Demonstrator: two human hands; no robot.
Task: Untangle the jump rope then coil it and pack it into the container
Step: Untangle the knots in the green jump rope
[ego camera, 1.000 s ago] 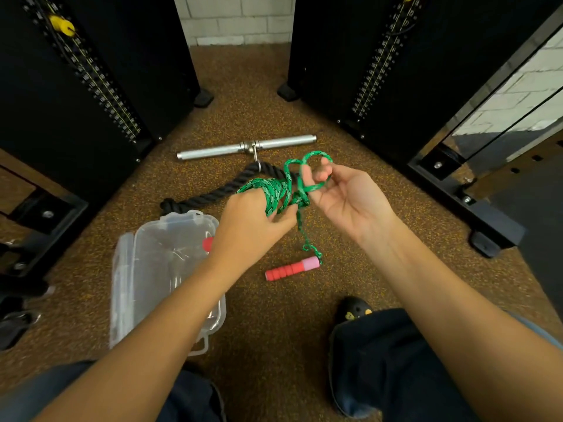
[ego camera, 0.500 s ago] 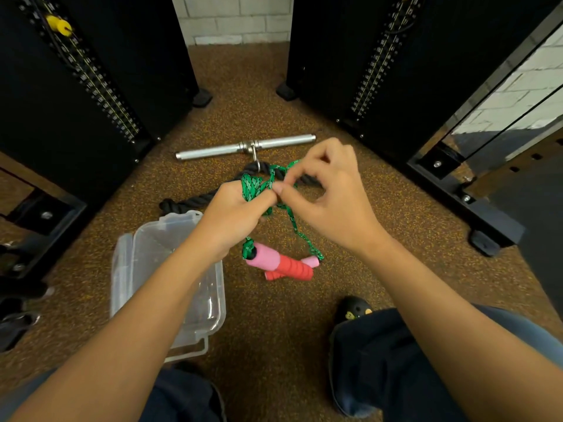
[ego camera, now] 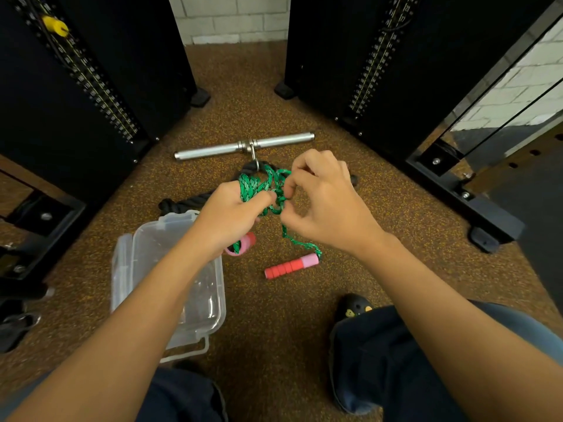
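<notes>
I am watching a person bending over the speckled floor [ego camera: 274, 330], working at the green jump rope [ego camera: 254, 184], which is being held up between both hands. The left hand [ego camera: 231, 214] is clenching a bundle of loops, its fingers [ego camera: 227, 190] wrapped round the cord. A pink-and-red handle [ego camera: 243, 245] is dangling just below that fist. The right hand [ego camera: 326, 208] is pinching a strand right beside the bundle with curled fingertips. From there the cord is trailing down to the other handle [ego camera: 291, 266], which is lying on the floor. The clear container [ego camera: 210, 303] is sitting open under the left forearm. Beyond the hands, a metal bar [ego camera: 213, 151] and a thick black rope [ego camera: 182, 204] are lying on the floor.
</notes>
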